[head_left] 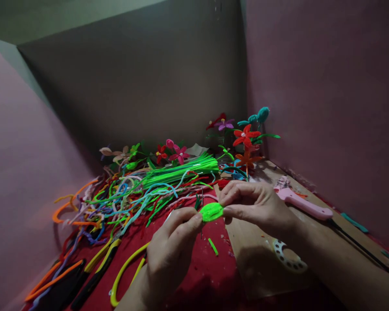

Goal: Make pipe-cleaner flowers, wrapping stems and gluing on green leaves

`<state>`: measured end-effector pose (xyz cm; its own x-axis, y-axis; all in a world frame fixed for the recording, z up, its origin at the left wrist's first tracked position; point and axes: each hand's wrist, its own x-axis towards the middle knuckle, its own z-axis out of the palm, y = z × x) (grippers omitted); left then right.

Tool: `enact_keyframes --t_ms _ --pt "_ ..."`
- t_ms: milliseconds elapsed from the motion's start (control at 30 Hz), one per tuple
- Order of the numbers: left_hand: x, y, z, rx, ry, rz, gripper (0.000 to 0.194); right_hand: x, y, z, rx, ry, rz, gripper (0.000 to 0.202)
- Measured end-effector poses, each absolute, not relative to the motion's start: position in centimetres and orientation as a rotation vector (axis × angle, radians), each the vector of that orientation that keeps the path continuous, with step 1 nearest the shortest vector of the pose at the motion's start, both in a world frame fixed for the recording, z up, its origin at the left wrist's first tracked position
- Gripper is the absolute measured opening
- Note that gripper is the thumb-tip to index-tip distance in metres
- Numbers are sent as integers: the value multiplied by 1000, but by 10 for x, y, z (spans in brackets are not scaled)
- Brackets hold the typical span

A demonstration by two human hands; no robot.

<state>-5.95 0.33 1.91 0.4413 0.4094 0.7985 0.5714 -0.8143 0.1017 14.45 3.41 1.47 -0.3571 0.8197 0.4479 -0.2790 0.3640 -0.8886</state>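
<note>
Between my two hands is a bright green fuzzy leaf shape [212, 212] that looks made of pipe cleaner. My left hand [176, 237] pinches its left end between thumb and forefinger. On the other end, the thumb and fingers of my right hand [256, 205] are closed. A short green pipe cleaner piece [213, 246] lies on the red cloth [201, 276] below. Just behind my hands rests a thick bundle of green pipe cleaners [184, 168]. The thin dark upright line near my left thumb is too fine to identify.
Loose coloured pipe cleaners [139, 194] heap up at the left. Yellow-handled pliers [102, 263] and yellow-handled scissors [126, 272] lie at front left. A pink glue gun [304, 203] with a black cord sits at right, near a white ring with holes [288, 257]. Pipe cleaner flowers [246, 136] stand behind.
</note>
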Motion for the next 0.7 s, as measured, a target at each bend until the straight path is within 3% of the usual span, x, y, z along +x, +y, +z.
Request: enact_keyframes --t_ms 267,500,700 --pt "-61 3 16 -2508 -867 -1303 33 142 32 16 -628 -1569 1059 6" --pt "-61 2 15 -2493 -873 -1272 32 140 32 14 -616 -1512 1131 3" --pt "-59 0 12 -2608 -976 -1551 34 139 31 13 -570 -1545 1058 4"
